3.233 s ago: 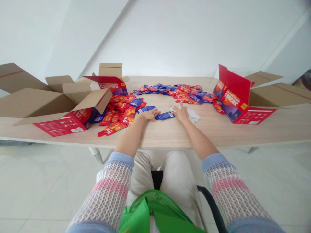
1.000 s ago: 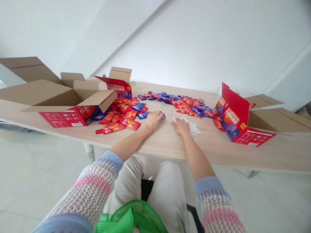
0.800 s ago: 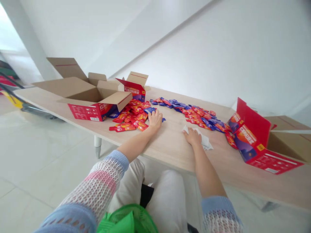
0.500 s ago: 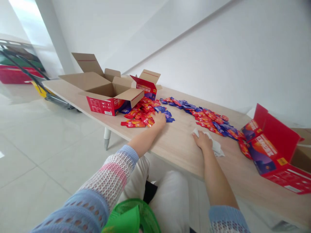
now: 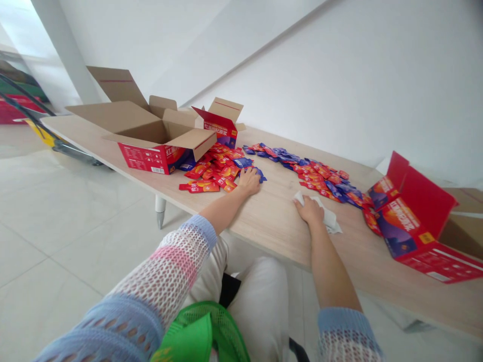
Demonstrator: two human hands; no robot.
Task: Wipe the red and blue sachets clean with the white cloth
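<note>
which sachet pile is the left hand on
The left hand rests on the mostly red pile beside the open cardboard box; the longer red-and-blue strip lies apart, untouched.

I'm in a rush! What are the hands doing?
Left hand: on blue sachets, grip cannot be told.
Right hand: open, flat on white tissue.

A yellow "40" stands at the front corner of the left red box (image 5: 151, 157). Chinese lettering runs across the small red box (image 5: 222, 133), the right red box (image 5: 402, 221) and the sachets (image 5: 199, 187), all too small to read.
</note>
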